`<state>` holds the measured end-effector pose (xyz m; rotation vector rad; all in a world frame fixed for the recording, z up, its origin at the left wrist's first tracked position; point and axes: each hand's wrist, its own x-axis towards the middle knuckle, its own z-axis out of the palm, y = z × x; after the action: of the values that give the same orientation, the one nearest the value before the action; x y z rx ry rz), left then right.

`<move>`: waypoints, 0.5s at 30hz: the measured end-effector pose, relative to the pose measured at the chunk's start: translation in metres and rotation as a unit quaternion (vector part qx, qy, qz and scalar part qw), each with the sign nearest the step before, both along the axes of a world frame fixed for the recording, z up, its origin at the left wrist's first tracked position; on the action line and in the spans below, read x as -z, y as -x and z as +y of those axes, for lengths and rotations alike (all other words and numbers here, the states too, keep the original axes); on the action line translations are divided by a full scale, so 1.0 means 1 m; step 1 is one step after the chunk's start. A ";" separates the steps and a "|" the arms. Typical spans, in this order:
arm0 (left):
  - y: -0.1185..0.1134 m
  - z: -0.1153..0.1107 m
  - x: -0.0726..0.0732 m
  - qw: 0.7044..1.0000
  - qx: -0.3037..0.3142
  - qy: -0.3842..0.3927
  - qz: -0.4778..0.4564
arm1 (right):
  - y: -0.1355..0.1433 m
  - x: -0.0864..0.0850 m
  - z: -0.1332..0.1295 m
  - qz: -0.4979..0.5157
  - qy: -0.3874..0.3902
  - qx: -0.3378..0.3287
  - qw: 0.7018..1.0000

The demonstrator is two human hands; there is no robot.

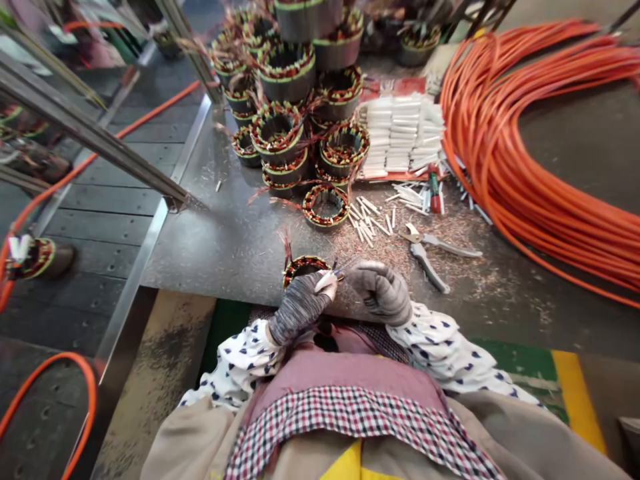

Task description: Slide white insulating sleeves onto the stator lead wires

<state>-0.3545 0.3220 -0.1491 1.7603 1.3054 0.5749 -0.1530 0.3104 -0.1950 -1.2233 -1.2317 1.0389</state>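
A stator (301,267), a ring with red and yellow windings, lies at the table's near edge, partly hidden behind my left hand. My left hand (300,308), in a grey glove with bare-looking fingertips, is closed at the stator's right side. Its thumb and fingers pinch lead wires (341,275), with a white piece by the thumb. Just to the right, my right hand (384,293), also gloved, is closed with its fingers curled. Thin wire strands reach towards its fingertips; the grip itself is hard to make out. Another stator (326,207) sits directly behind.
Stacked stators (285,73) rise at the back. White sleeves (400,133) lie bundled, with loose ones (367,219) in front. Grey-handled pliers (435,253) lie open among copper scraps, right of my hands. A large orange hose coil (505,167) fills the right; a metal post (100,113) stands left.
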 end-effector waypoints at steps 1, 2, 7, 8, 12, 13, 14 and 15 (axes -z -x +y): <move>-0.002 -0.001 -0.001 1.000 -0.007 -0.014 0.003 | -0.001 -0.005 0.005 0.001 0.013 -0.015 1.000; -0.005 -0.002 -0.001 0.999 -0.024 -0.031 0.005 | 0.000 -0.010 0.009 0.013 0.034 -0.029 0.999; -0.013 -0.014 0.009 0.983 -0.144 -0.111 -0.008 | 0.013 -0.033 -0.005 0.097 0.136 -0.090 0.982; -0.012 -0.015 0.010 0.983 -0.146 -0.111 -0.016 | 0.012 -0.036 -0.010 0.101 0.134 -0.090 0.982; -0.009 -0.008 0.007 0.993 -0.106 -0.046 -0.029 | -0.007 -0.043 -0.008 0.000 0.027 -0.104 0.994; -0.008 -0.006 0.005 0.994 -0.099 -0.036 -0.023 | -0.011 -0.044 -0.002 -0.060 -0.012 -0.126 0.990; -0.008 -0.005 0.004 0.995 -0.096 -0.035 -0.017 | -0.013 -0.044 0.004 -0.131 -0.045 -0.149 0.979; -0.008 -0.005 0.004 0.994 -0.099 -0.045 -0.012 | -0.013 -0.044 0.010 -0.200 -0.063 -0.158 0.965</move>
<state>-0.3460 0.3170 -0.1530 1.7001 1.4667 0.7745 -0.1397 0.3200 -0.1510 -1.1963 -1.8262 0.9458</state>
